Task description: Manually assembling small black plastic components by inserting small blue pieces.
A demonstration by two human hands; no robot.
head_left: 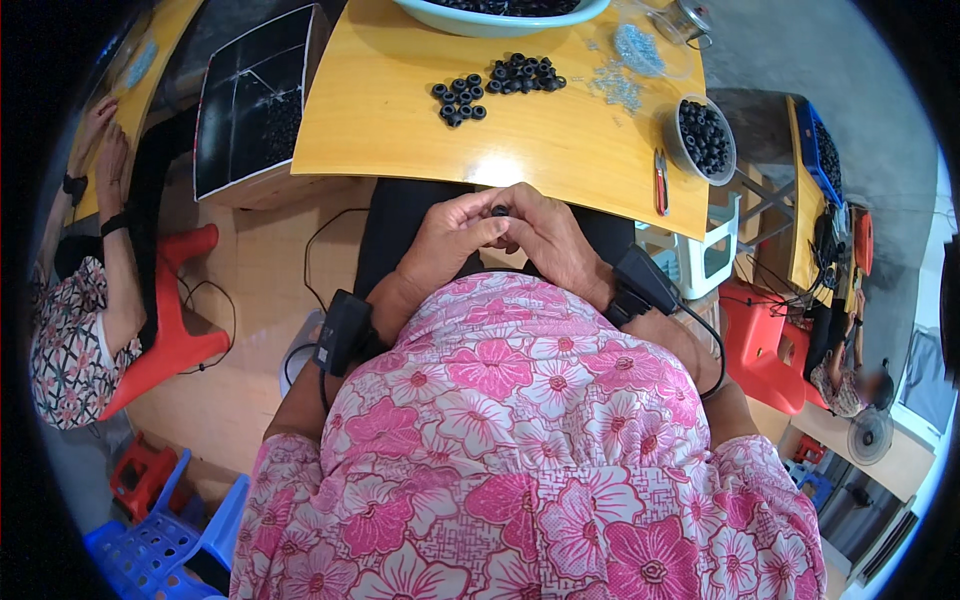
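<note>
My left hand [447, 236] and my right hand [553, 236] meet just before the table's near edge. Pinched between their fingertips is a small round black part [500, 211], mostly covered by the fingers. Beyond my hands, two loose clusters of hollow black parts lie on the yellow table [390, 110]: a nearer cluster [459, 101] and a farther cluster [524, 74]. To the right, a clear tub [727, 172] holds many more black parts. Red-handled snips [661, 183] lie beside it, near the table edge.
A pale blue basin [500, 24] with dark contents stands at the far edge. Small clear pieces [615, 88] are scattered beside a tub of bluish pieces [640, 50]. A black-lined box [250, 100] is at left, near a co-worker's hands [105, 140]. Stools stand around.
</note>
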